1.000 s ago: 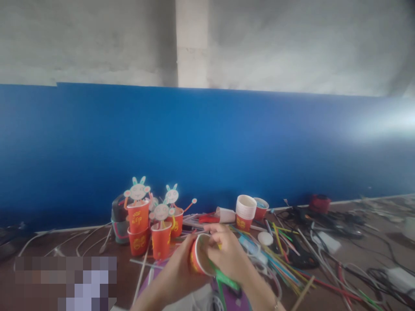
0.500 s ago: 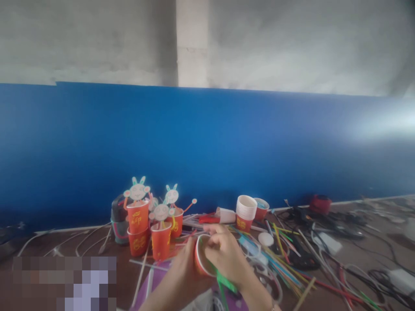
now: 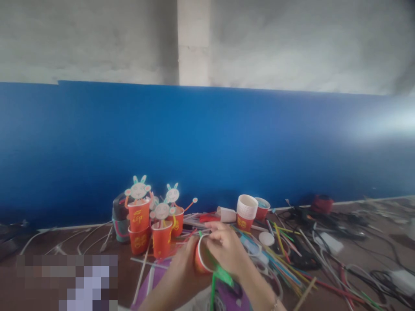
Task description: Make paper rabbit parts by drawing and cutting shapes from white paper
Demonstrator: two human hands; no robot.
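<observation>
My left hand (image 3: 184, 263) is wrapped round a red paper cup (image 3: 201, 261) with a white rim, its mouth tipped toward me. Over that mouth my right hand (image 3: 225, 246) is bent, thumb and fingers pinched and reaching inside, where the fingertips are hidden. A blurred bright green strip (image 3: 223, 276) shows under my right palm and hangs down below the cup. Another bit of green peeks out at the rim's far left. Left of my hands stand red cups (image 3: 161, 239) with paper rabbit-like figures (image 3: 138, 190) rising from them.
Stacked paper cups (image 3: 247, 209) stand at the back, beside a lying white cup (image 3: 226, 214). Coloured sticks (image 3: 285, 268), black cables (image 3: 303, 250) and white adapters (image 3: 329, 242) crowd the right. A purple sheet (image 3: 158, 276) lies under my hands. The blue wall panel (image 3: 207, 142) closes the back.
The green strip has swung slightly left, and a green tip now shows at the cup's far left rim. Both hands keep nearly the same place at the cup.
</observation>
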